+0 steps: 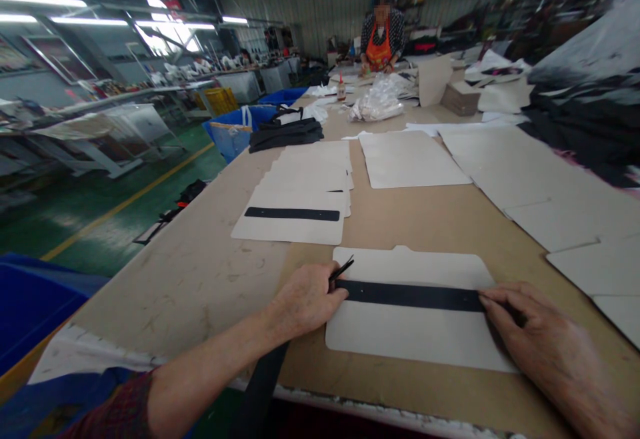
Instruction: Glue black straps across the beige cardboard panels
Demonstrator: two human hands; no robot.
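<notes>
A black strip lies across a pale card panel in front of me, with small dots near its ends. My left hand pinches the strip's left end and also holds a dark tool with two thin pointed tips. At the strip's right end, the thumb and fingers of my right hand are closed on it. Beneath my left forearm, a dark band hangs over the table's near edge. Beyond my left hand, a similar panel bears another black strip.
More pale panels lie behind and in overlapping rows to the right. Folded black fabric, a plastic bag and a dark pile sit farther back. A person in an orange apron stands opposite. Blue bins flank the left.
</notes>
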